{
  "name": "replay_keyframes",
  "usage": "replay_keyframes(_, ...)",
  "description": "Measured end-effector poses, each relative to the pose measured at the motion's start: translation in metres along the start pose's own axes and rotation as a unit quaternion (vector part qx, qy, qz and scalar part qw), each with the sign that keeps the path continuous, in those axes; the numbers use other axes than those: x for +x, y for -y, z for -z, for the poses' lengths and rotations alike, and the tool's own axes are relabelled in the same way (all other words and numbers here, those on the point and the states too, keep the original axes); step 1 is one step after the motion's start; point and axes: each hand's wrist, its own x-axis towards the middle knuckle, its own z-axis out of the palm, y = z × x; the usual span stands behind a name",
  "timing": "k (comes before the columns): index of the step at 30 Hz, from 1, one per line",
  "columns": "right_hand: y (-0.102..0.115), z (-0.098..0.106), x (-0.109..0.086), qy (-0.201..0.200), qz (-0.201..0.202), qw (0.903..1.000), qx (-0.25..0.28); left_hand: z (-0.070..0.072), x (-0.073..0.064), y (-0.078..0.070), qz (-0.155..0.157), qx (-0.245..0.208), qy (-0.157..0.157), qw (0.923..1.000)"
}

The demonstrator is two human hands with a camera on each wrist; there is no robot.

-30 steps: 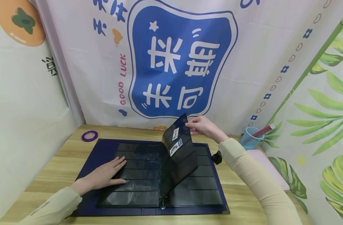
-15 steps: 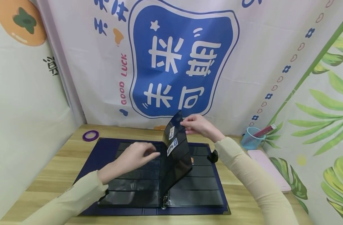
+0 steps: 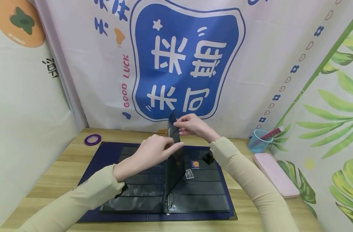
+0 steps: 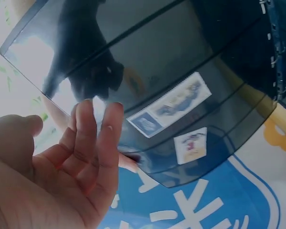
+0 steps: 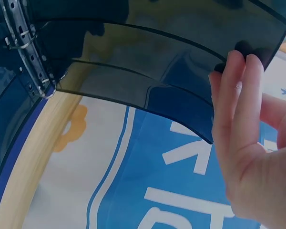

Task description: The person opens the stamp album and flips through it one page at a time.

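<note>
A dark blue stamp album point(image 3: 95, 161) lies spread on the table, with one black pocket page point(image 3: 176, 170) standing nearly upright from its rings point(image 5: 26, 43). My right hand point(image 3: 195, 125) pinches that page near its top outer corner. My left hand point(image 3: 151, 153) is raised beside the page, fingers loosely bent and fingertips right at its outer edge. In the left wrist view, a long stamp point(image 4: 169, 105) and a small stamp point(image 4: 190, 145) sit in the page's strips. An orange-and-purple stamp point(image 3: 195, 164) and a grey stamp point(image 3: 189, 174) show on the right page beneath.
A purple tape roll point(image 3: 92, 140) lies at the back left of the wooden table point(image 3: 54, 180). At the right stand a blue cup point(image 3: 257, 141) with pencils point(image 3: 272, 133) and a pink case point(image 3: 276, 174). A printed cloth point(image 3: 106, 80) hangs behind.
My left hand has lifted off the left page and moved right to the raised page. My right hand has swung the page leftward to nearly upright, uncovering two stamps beneath.
</note>
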Motion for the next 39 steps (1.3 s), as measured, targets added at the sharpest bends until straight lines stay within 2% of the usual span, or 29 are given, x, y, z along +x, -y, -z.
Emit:
replay_keyframes(5, 0.003, -0.006, 0.001, 0.001, 0.007, 1.0, -0.001, 0.003, 0.0, -0.008, -0.007, 0.003, 0.009, 0.9999)
replay_keyframes(10, 0.002, -0.009, 0.0, 0.005, 0.019, 0.9998, -0.006, 0.003, -0.003, -0.008, -0.009, -0.012, 0.028, 0.9995)
replay_keyframes(14, 0.0, -0.008, -0.004, 0.011, 0.04, 0.9987, -0.03, 0.007, -0.006, -0.005, -0.003, -0.016, 0.02, 0.9997)
replay_keyframes(18, -0.002, -0.004, -0.009, 0.019, 0.056, 0.9978, -0.031, 0.014, -0.012, 0.004, 0.011, -0.016, 0.006, 0.9998)
replay_keyframes(23, -0.016, 0.006, -0.016, 0.015, 0.062, 0.9965, -0.055, 0.023, -0.027, 0.019, 0.037, -0.012, -0.009, 0.9992)
replay_keyframes(28, -0.045, 0.016, -0.019, -0.001, 0.05, 0.9952, -0.083, 0.036, -0.052, 0.041, 0.076, -0.017, -0.007, 0.9969)
replay_keyframes(32, -0.075, 0.022, -0.021, -0.014, 0.031, 0.9953, -0.091, 0.043, -0.073, 0.066, 0.111, -0.051, 0.016, 0.9924)
replay_keyframes(35, -0.099, 0.026, -0.023, -0.019, 0.019, 0.9954, -0.092, 0.044, -0.088, 0.086, 0.134, -0.09, 0.038, 0.9861)
replay_keyframes(39, -0.13, 0.029, -0.023, -0.022, 0.013, 0.9951, -0.095, 0.042, -0.109, 0.11, 0.162, -0.105, 0.055, 0.9796)
